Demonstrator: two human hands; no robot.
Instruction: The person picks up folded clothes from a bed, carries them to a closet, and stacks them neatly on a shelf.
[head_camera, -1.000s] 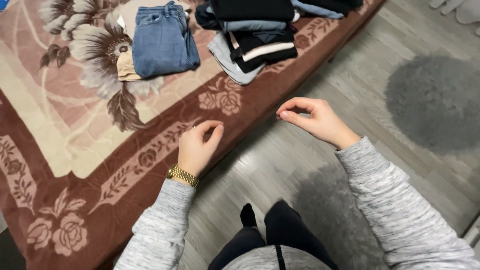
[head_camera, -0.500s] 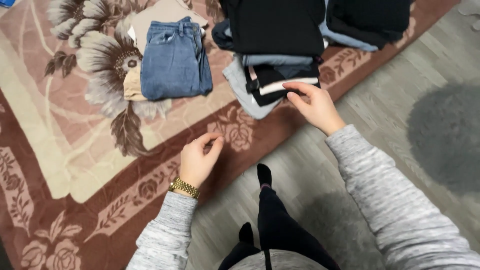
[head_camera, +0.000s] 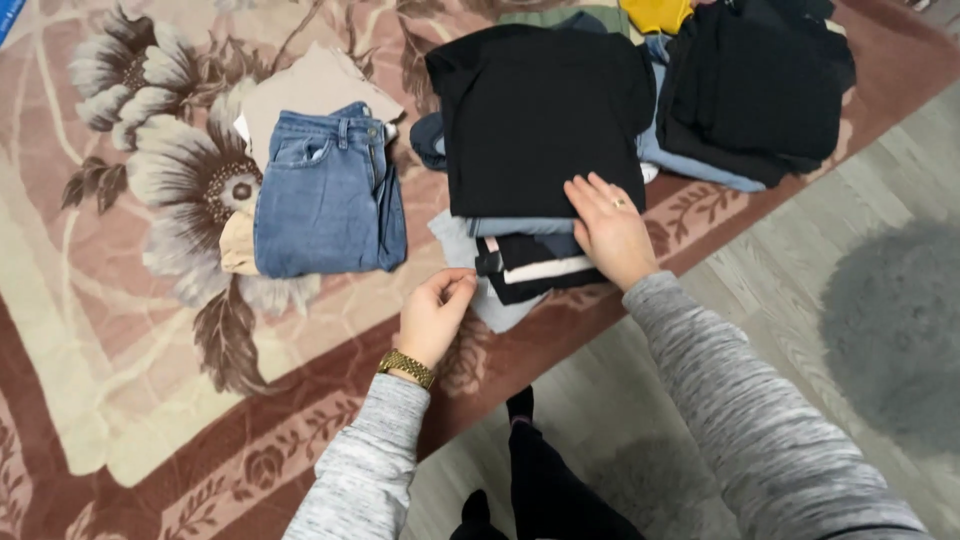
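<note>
My right hand (head_camera: 608, 228) lies flat, fingers spread, on the near edge of a stack of folded clothes (head_camera: 520, 255) topped by a black garment (head_camera: 535, 115). My left hand (head_camera: 435, 315), with a gold watch at the wrist, has its fingertips at the grey bottom layer of that stack, pinched at its near left corner. Folded blue jeans (head_camera: 325, 195) lie on a beige garment (head_camera: 300, 90) to the left. All of it rests on a floral blanket (head_camera: 120, 330) over a bed.
A second pile of dark clothes (head_camera: 755, 85) sits behind and right of the stack, with a yellow item (head_camera: 655, 12) at the top edge. Grey wood floor (head_camera: 760, 290) and a grey fuzzy rug (head_camera: 895, 330) lie right. My dark-clad legs (head_camera: 545, 480) stand at the bed's edge.
Both hands moved forward to the clothes stack. The right hand went from hovering at its edge to resting flat on top; the left hand reached its near corner. The view shifted closer.
</note>
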